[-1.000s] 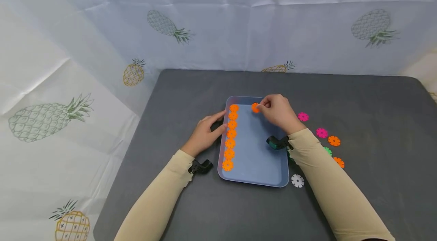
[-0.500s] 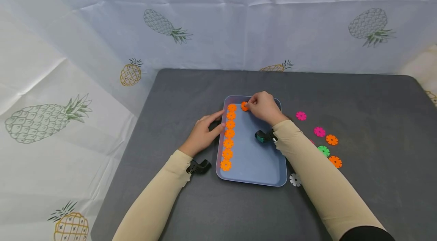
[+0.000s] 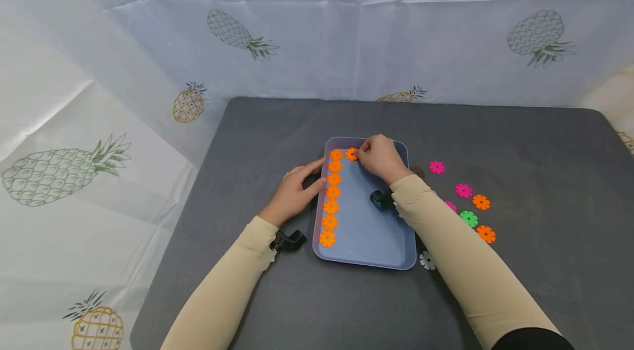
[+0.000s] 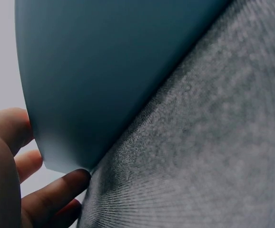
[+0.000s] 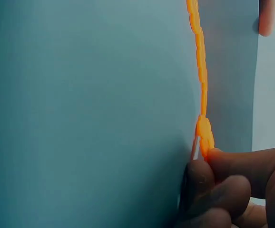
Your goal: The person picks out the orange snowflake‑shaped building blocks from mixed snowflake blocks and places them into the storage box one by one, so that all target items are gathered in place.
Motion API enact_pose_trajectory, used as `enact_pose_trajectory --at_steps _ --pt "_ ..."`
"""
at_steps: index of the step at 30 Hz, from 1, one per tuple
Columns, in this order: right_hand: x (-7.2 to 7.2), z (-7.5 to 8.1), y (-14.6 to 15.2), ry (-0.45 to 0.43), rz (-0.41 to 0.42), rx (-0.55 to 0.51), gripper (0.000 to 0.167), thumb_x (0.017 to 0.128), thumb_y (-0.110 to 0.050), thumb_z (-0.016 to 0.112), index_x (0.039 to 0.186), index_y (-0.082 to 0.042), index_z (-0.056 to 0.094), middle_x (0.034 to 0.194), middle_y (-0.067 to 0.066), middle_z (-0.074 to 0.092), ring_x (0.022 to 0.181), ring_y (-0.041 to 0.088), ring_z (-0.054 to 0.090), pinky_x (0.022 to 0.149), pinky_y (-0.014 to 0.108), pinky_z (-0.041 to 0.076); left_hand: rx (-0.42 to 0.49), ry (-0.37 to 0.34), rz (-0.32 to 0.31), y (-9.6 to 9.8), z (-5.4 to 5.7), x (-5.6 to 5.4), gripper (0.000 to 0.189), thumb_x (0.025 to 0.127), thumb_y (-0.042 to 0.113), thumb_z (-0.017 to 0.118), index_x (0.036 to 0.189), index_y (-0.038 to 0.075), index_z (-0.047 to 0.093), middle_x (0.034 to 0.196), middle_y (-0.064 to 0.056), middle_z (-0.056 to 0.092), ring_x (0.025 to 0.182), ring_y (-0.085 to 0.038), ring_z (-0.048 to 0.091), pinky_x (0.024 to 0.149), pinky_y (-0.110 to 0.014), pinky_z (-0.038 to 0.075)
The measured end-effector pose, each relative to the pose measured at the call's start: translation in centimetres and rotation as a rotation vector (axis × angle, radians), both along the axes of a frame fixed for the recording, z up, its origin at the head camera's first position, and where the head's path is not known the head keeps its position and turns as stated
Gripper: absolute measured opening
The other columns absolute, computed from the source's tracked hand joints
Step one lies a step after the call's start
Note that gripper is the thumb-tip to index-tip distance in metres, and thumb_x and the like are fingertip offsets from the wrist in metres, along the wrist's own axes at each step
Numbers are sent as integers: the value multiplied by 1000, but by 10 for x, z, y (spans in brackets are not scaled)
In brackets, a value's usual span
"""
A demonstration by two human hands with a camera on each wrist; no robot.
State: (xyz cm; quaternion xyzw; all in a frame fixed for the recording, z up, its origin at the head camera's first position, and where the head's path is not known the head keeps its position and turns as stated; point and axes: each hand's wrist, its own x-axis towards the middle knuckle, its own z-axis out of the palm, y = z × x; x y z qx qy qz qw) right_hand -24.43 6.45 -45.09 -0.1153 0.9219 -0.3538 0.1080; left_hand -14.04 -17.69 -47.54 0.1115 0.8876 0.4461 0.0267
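A light blue tray (image 3: 371, 234) sits on the dark cloth. Along its left side runs a column of several orange notched discs (image 3: 331, 207), seen edge-on as an orange strip (image 5: 201, 71) in the right wrist view. My right hand (image 3: 380, 158) reaches into the tray's far part and pinches another orange notched disc (image 3: 351, 154) between thumb and fingertips, just right of the column's far end. My left hand (image 3: 295, 191) rests against the tray's left rim, fingers extended; in the left wrist view its fingers (image 4: 56, 194) touch the tray's outer wall.
Right of the tray lie loose notched discs: pink (image 3: 437, 167), pink (image 3: 463, 190), orange (image 3: 481, 202), green (image 3: 468, 219), orange (image 3: 486, 234), and white (image 3: 427, 260), partly behind the right sleeve. A brown disc (image 3: 417, 171) shows by the tray's right edge.
My right hand has moved left across the tray with the orange disc, bringing it beside the column's far end and lower. The left hand has stayed at the rim.
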Motion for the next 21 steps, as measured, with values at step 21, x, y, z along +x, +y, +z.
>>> enact_pose_trajectory --at_steps 21 --pt "-1 -2 0 -61 4 11 45 103 -25 65 61 -10 64 53 4 56 49 21 56 52 34 45 -3 10 -4 0 -1 -1 55 106 41 63 158 25 51 146 -7 64 136 -30 53 118 -59 32"
